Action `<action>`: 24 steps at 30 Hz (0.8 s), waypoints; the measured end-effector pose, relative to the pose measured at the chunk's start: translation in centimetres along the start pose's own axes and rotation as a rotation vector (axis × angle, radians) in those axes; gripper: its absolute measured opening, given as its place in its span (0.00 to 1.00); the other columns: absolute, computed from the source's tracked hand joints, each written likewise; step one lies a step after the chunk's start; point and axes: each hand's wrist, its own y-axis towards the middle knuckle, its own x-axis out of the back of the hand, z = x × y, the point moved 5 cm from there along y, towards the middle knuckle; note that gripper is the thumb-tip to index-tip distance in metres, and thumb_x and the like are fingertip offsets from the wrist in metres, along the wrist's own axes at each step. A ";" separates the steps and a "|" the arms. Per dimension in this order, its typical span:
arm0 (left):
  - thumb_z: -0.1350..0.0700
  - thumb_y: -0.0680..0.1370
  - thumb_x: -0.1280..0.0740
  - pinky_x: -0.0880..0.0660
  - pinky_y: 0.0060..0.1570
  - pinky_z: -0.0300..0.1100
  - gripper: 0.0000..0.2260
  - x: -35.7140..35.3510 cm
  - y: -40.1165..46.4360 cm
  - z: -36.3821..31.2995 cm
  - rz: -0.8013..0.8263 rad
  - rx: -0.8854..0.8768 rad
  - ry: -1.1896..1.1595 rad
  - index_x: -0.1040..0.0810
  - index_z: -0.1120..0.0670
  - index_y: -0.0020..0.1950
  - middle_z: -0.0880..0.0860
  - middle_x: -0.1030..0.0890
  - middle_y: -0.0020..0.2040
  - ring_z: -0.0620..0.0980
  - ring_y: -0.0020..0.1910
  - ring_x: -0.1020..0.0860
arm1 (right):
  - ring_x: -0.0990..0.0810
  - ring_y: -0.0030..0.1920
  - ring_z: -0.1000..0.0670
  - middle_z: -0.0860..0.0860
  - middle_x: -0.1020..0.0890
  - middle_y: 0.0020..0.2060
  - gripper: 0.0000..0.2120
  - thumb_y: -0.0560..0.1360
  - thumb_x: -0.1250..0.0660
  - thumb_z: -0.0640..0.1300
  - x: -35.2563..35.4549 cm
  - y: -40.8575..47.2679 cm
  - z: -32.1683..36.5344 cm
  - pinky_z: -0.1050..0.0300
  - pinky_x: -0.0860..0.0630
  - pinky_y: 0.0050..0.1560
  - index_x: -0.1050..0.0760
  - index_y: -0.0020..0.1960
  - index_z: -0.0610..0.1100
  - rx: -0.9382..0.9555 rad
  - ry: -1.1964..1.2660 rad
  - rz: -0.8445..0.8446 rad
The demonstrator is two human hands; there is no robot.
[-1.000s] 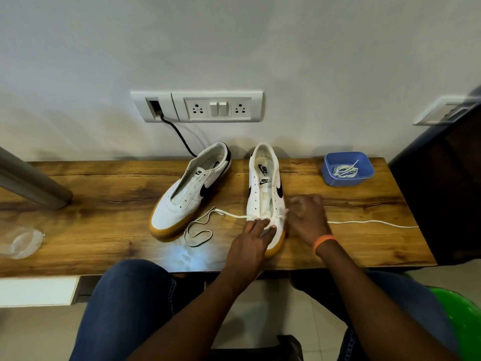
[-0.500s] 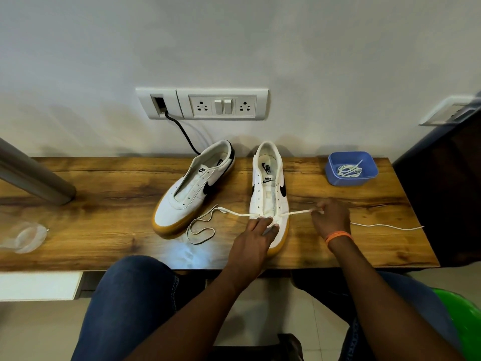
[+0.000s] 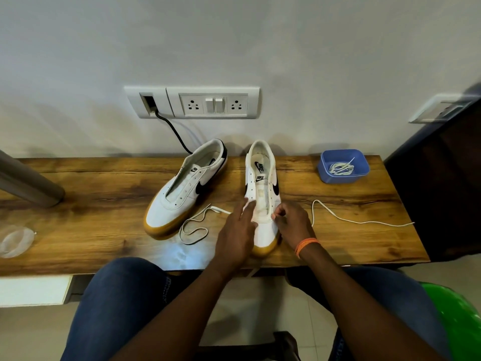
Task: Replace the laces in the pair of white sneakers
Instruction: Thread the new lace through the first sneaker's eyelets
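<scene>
Two white sneakers with black swooshes and tan soles stand on the wooden table [image 3: 78,199]. The left sneaker [image 3: 182,194] lies angled and unlaced. The right sneaker [image 3: 263,183] points toward me. A white lace [image 3: 346,220] runs through its lowest eyelets, one end looping at the left of the shoe, the other trailing right across the table. My left hand [image 3: 236,235] rests on the shoe's toe with straight fingers touching the left eyelet row. My right hand [image 3: 291,222] pinches the lace at the shoe's right side.
A blue bowl [image 3: 343,175] holding another coiled white lace sits at the back right. A clear plastic piece [image 3: 15,241] lies at the table's left end. A grey pole [image 3: 28,186] slants over the left. A wall socket with a black cable is behind the shoes.
My right hand has come back from the right to the shoe's side, and the lace it had pulled taut now lies slack on the table. My left hand's fingers have straightened.
</scene>
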 end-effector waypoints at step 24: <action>0.52 0.75 0.28 0.29 0.32 0.39 0.12 3.7 1.5 3.5 0.195 0.367 -0.167 0.19 0.60 0.36 0.55 0.20 0.32 0.47 0.30 0.25 | 0.20 0.29 0.49 0.47 0.19 0.35 0.07 0.76 0.35 0.36 2.1 -0.4 -0.9 0.61 0.27 0.28 0.24 0.41 0.45 -0.240 0.106 0.129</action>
